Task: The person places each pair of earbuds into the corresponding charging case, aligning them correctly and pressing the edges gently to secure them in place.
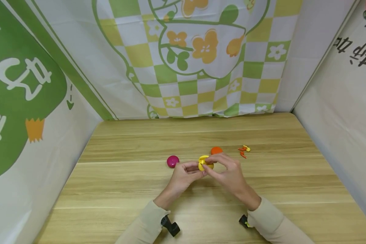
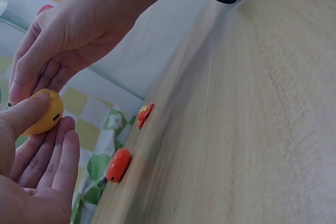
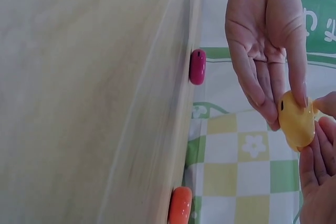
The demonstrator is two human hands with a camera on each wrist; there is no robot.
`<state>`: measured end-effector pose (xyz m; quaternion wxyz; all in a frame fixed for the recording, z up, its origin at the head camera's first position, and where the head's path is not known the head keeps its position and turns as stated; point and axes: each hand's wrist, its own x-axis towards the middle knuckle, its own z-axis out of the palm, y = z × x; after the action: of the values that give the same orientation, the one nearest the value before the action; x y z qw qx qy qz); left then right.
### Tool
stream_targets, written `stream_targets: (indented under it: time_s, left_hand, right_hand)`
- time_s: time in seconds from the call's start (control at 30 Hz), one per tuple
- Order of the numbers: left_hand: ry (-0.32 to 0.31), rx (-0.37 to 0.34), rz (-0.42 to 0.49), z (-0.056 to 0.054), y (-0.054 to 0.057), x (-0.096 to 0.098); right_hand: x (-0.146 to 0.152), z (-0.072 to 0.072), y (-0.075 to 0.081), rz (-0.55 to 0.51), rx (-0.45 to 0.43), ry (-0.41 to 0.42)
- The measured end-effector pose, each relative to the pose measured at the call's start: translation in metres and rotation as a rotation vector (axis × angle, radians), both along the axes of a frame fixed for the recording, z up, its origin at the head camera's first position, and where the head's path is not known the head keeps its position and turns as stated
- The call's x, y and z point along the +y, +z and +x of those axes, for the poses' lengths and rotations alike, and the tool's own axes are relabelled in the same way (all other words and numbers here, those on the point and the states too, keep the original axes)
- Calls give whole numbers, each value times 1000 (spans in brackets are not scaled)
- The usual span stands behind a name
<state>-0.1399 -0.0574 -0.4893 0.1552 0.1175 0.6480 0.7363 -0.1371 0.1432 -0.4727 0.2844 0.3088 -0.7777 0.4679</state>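
Observation:
My left hand (image 1: 184, 174) grips a yellow earbud case (image 2: 52, 116) between thumb and fingers, above the table. In the head view its lid stands open. My right hand (image 1: 230, 173) is at the open case, its thumb and fingertips pinching a small yellow earbud (image 1: 203, 162) that they partly hide. The right wrist view shows the slot in the outer side of the yellow case (image 3: 296, 121), with the left thumb pressed on it. Beyond the hands lie a closed orange earbud case (image 1: 216, 150) and a closed magenta earbud case (image 1: 172, 161).
Further right on the wooden table (image 1: 277, 189) lie two orange earbuds (image 1: 242, 155) and a yellow earbud (image 1: 246, 148). A checked, printed cloth (image 1: 201, 84) hangs behind the table's back edge. Printed panels (image 1: 335, 101) stand at both sides.

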Motion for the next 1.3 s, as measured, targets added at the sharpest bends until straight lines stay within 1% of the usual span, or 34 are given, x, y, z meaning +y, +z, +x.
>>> stream_targets:
  time_s: [0.27, 0.4, 0.53, 0.67, 0.83, 0.93, 1.07, 1.2, 1.3]
  left_hand:
    - [18, -4, -17, 0, 0, 0]
    - [22, -4, -18, 0, 0, 0]
    - [29, -3, -27, 0, -1, 0]
    - [30, 7, -35, -1, -2, -1]
    - [31, 9, -34, -1, -2, -1]
    - [33, 3, -31, -1, -1, 0]
    - [37, -11, -31, -3, -1, -1]
    - [46, -23, -30, -3, -2, -2]
    - [54, -29, -33, -3, -1, -2]
  right_hand:
    - [-6, 1, 0, 21, 8, -70]
    - [-8, 3, 2, 13, -60, -93]
    - [-11, 4, 5, -21, -136, -112]
    - [-14, 5, 8, -40, -162, -131]
    - [-15, 5, 11, -36, -181, -139]
    - [-10, 4, 10, -44, -169, -128]
    - [3, 1, 12, -52, -144, -116]
    - [22, -3, 19, -20, -131, -119]
    - [36, -5, 26, 20, -133, -147]
